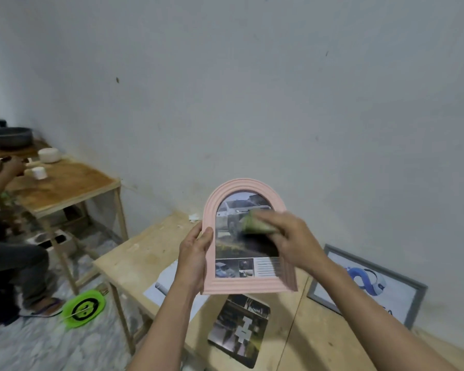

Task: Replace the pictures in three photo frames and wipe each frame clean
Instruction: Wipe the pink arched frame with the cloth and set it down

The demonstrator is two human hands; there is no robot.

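Note:
My left hand (194,253) grips the left edge of a pink arched photo frame (210,210), held upright above the wooden table (134,253). A picture of a white vehicle shows inside the frame. My right hand (292,236) holds a green cloth (255,224) pressed against the frame's glass, blurred by motion. A grey rectangular frame (415,295) with a blue logo picture leans against the wall at the right. A dark arched picture (239,330) lies flat on the table below the pink frame, and a white sheet (161,287) lies left of it.
A second wooden table (73,188) at the left carries a dark pan (10,136) and white cups. Another person sits there, an arm and legs visible. A green round object (83,307) lies on the patterned floor. A plain wall stands behind.

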